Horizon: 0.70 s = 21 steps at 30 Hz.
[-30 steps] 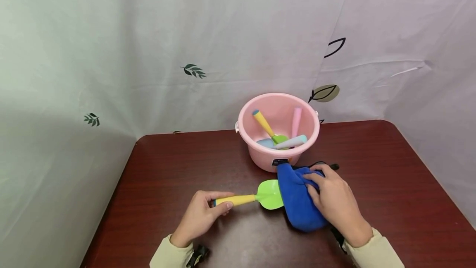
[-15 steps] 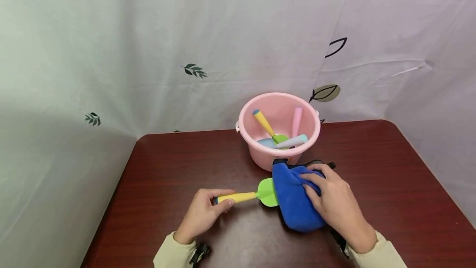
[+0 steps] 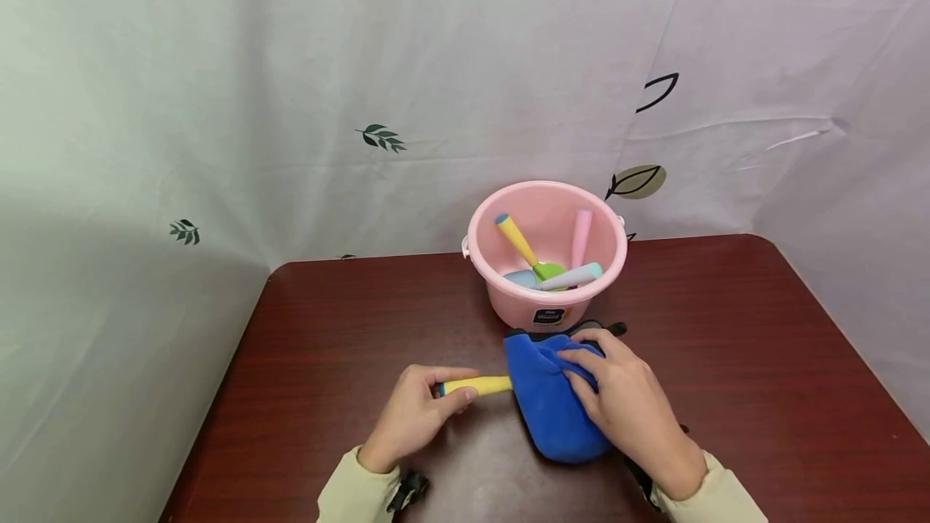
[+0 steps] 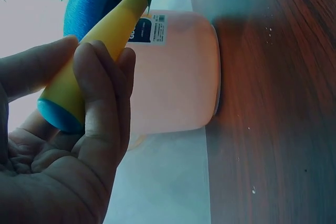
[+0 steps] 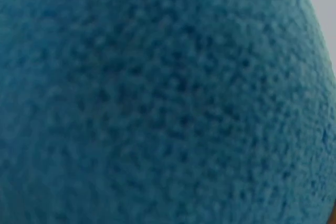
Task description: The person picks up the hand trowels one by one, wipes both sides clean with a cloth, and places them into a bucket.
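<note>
My left hand [image 3: 416, 410] pinches the yellow handle of a toy shovel [image 3: 488, 385] near its blue end. In the head view the blue fuzzy cloth covers the shovel's green blade; a sliver of green shows in the left wrist view beyond the handle [image 4: 107, 40]. With curled fingers my right hand [image 3: 628, 398] grips the blue cloth [image 3: 545, 402], which has a dark edging and wraps over the blade. Blue fabric [image 5: 157, 98] fills nearly the whole right wrist view, so the fingers there are hidden.
Behind the cloth a pink bucket [image 3: 501, 293] stands on the dark red table [image 3: 349, 329]. Inside lie a green shovel with a yellow handle [image 3: 516, 239], a pink handle [image 3: 581, 234] and a grey-blue tool [image 3: 570, 277]. A pale patterned curtain [image 3: 436, 63] hangs behind the table.
My right hand and the blue cloth have moved left over the shovel, covering the green blade that showed earlier. My left hand has shifted slightly right with the shovel.
</note>
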Available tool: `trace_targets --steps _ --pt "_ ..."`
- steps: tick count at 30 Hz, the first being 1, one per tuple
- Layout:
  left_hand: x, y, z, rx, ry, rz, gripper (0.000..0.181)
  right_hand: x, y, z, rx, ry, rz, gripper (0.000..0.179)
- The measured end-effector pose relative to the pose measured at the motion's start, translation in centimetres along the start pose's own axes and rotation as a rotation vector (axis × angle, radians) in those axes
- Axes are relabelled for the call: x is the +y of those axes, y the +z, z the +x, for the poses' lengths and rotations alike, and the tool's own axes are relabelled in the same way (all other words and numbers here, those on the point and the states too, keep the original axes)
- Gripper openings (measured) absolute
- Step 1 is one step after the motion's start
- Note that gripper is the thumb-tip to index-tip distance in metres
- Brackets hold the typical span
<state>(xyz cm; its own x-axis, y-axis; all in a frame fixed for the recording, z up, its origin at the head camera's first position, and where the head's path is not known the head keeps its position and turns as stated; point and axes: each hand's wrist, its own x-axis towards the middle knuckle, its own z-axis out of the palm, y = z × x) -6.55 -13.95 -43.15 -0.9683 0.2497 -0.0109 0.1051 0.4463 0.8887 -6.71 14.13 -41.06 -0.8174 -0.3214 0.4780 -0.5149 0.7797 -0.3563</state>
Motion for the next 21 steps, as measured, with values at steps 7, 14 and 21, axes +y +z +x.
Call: trace_targets --steps 7,14,21 --pt "0.3 0.3 0.0 -0.014 0.006 -0.043 0.023 -0.2 1.0 0.0 -0.040 -0.002 -0.021 0.022" --pt "0.5 0.2 -0.2 -0.020 0.004 -0.060 0.022 -0.1 1.6 -0.2 -0.063 0.007 -0.041 0.020" --pt "0.6 0.2 -0.4 -0.020 0.004 -0.072 0.019 0.0 1.7 -0.2 -0.090 0.027 -0.043 0.020"
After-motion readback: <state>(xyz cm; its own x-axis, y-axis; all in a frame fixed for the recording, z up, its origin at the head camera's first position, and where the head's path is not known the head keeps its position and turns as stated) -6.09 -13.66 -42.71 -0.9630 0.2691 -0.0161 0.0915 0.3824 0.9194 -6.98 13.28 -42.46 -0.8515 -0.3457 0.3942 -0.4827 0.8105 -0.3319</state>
